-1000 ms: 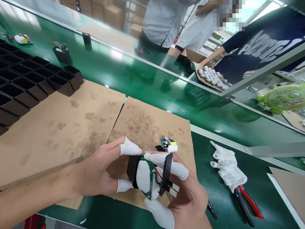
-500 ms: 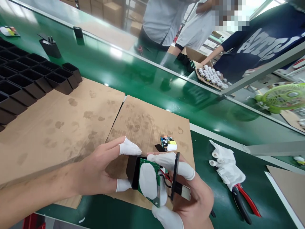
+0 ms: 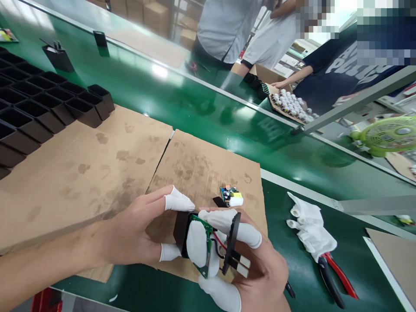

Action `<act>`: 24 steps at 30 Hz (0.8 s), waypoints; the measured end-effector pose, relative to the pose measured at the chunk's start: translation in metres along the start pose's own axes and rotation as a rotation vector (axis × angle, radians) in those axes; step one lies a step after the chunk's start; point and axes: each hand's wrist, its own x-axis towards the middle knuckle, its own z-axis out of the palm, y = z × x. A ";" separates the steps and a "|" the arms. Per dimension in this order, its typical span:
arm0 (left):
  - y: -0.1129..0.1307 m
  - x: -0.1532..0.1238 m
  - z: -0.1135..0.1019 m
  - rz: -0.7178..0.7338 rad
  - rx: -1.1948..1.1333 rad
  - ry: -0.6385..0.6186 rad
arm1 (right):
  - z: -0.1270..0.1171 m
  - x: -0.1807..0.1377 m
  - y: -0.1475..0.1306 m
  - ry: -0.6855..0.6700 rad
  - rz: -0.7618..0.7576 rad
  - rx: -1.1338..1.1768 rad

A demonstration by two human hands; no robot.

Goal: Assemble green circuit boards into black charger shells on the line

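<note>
My left hand (image 3: 139, 229), with white finger cots, grips a black plastic case (image 3: 180, 234) between thumb and fingers. In my right hand (image 3: 256, 260), also in finger cots, is a green circuit board (image 3: 204, 223) with a white pad of filler (image 3: 196, 243) on its face. The board's left part sits inside the case's mouth. Red and black wires (image 3: 218, 245) run from it to a black end cap (image 3: 232, 242) with flat metal plug pins (image 3: 242, 265), which lies between my right fingers. Behind my hands, another small circuit board (image 3: 231, 196) rests on the cardboard (image 3: 201, 160).
Rows of black cases (image 3: 42, 104) stand at the left. To the right lie a white cloth glove (image 3: 310, 225) and red-and-black pliers (image 3: 338, 281). Across the green bench (image 3: 208, 117), people stand near a tray of white-topped parts (image 3: 292, 105). A green fan (image 3: 390, 134) is at far right.
The circuit board has moved left, deeper into the black case. The end cap has come closer and turned, so both plug pins show. My left hand has hardly moved.
</note>
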 end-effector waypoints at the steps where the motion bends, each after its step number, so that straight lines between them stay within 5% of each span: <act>1: 0.000 0.000 0.000 -0.001 -0.003 -0.003 | 0.000 0.000 0.000 -0.003 -0.005 -0.003; 10: 0.002 0.002 0.001 0.026 0.011 0.017 | -0.005 -0.018 0.014 0.029 0.042 -0.079; 24: 0.001 0.000 0.000 -0.011 -0.003 -0.011 | 0.001 0.000 0.006 -0.036 -0.025 -0.031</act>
